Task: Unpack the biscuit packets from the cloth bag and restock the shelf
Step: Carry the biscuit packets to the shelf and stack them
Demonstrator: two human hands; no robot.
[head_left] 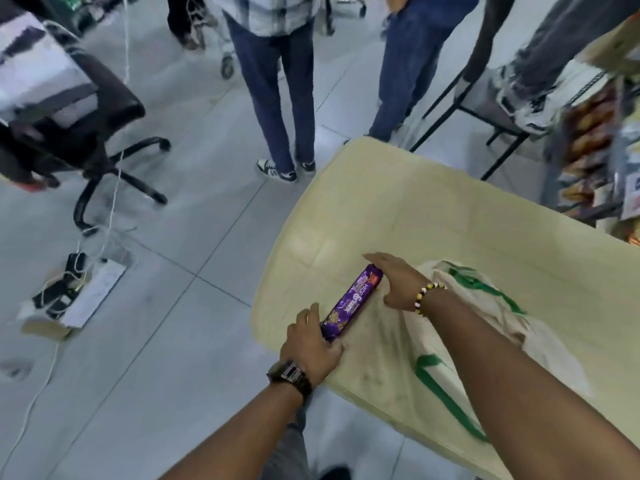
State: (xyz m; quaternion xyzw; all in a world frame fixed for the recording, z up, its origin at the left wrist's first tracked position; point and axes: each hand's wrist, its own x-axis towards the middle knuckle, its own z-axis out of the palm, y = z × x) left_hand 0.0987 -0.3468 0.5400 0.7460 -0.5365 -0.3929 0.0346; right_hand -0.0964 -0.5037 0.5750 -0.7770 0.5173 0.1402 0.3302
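Note:
A purple biscuit packet [353, 301] lies on the pale yellow table [450, 209] near its left edge. My left hand [310, 344], with a watch on the wrist, grips the packet's near end. My right hand [396, 284], a beaded bracelet on its wrist, rests fingers spread against the packet's far end. The cream cloth bag [491, 327] with green print and handles lies slumped on the table under and right of my right arm. What is inside the bag is hidden.
A shelf [588, 143] with snack packets stands at the far right. Several people stand beyond the table, one on a black stool [485, 112]. An office chair [104, 133] and a power strip [93, 292] with cables occupy the floor at left.

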